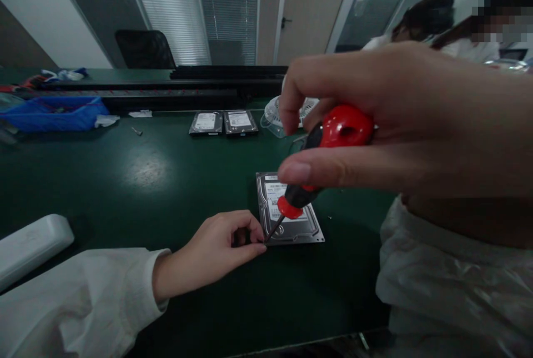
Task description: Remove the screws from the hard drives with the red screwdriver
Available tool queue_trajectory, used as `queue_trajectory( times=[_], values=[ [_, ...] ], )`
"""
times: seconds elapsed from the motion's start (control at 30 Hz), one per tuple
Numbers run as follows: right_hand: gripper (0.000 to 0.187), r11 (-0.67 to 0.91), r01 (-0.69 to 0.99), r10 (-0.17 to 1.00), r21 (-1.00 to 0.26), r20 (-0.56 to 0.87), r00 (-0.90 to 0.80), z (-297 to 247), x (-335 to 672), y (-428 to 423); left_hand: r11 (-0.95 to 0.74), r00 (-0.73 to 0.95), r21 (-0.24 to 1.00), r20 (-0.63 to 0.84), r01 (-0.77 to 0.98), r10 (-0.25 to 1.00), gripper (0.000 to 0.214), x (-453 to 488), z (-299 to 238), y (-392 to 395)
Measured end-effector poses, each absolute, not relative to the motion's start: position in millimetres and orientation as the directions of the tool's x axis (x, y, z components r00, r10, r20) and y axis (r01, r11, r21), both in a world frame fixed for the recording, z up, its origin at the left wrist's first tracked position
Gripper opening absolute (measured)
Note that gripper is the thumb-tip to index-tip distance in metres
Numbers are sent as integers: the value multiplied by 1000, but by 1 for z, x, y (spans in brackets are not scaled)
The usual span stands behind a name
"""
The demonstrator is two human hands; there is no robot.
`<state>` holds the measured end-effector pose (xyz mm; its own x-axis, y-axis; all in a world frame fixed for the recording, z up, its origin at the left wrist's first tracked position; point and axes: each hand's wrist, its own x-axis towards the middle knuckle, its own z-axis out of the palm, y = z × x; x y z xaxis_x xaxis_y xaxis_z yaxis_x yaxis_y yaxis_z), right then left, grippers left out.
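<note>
A silver hard drive [291, 227] with a white label lies flat on the dark green table [137, 180]. My right hand [400, 119] is close to the camera, its fingers wrapped round the red and black handle of a screwdriver [328, 147]. The shaft slants down to the drive's near left corner. My left hand [216, 250] rests on the table with fingers curled, pinching at that same corner beside the screwdriver tip. What it pinches is too small to make out.
Two more hard drives [222, 122] lie side by side farther back, next to a clear plastic container [277, 116]. A blue bin [54, 114] stands at the far left, a white object [29, 247] at the near left. Other people sit at the back right.
</note>
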<state>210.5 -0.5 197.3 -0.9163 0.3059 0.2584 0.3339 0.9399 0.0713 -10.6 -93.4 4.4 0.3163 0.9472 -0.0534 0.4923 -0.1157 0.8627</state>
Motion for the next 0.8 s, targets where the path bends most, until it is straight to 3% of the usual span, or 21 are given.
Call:
queue_trajectory(
  times=[0.1, 0.3, 0.5, 0.57, 0.7, 0.8],
  values=[
    [44, 941, 335, 310, 43, 284, -907, 197, 213, 1, -112, 318, 865, -57, 489, 946, 14, -11, 4, -93],
    [40, 995, 97, 97, -11, 234, -967, 202, 216, 2, -106, 325, 867, -68, 487, 943, 15, -10, 5, -93],
    [51, 917, 394, 362, 54, 299, -883, 197, 209, 2, -99, 316, 862, -73, 497, 946, 15, -9, 7, -93],
    [44, 926, 375, 348, 40, 298, -889, 197, 211, 3, -97, 317, 863, -76, 495, 945, 15, -9, 7, -93],
    [46, 980, 199, 189, 14, 247, -950, 199, 217, 3, -100, 324, 875, -68, 473, 944, 13, -10, 5, -93],
    [53, 959, 283, 268, 23, 257, -928, 197, 215, 2, -106, 324, 873, -62, 476, 944, 13, -10, 6, -94]
  ],
)
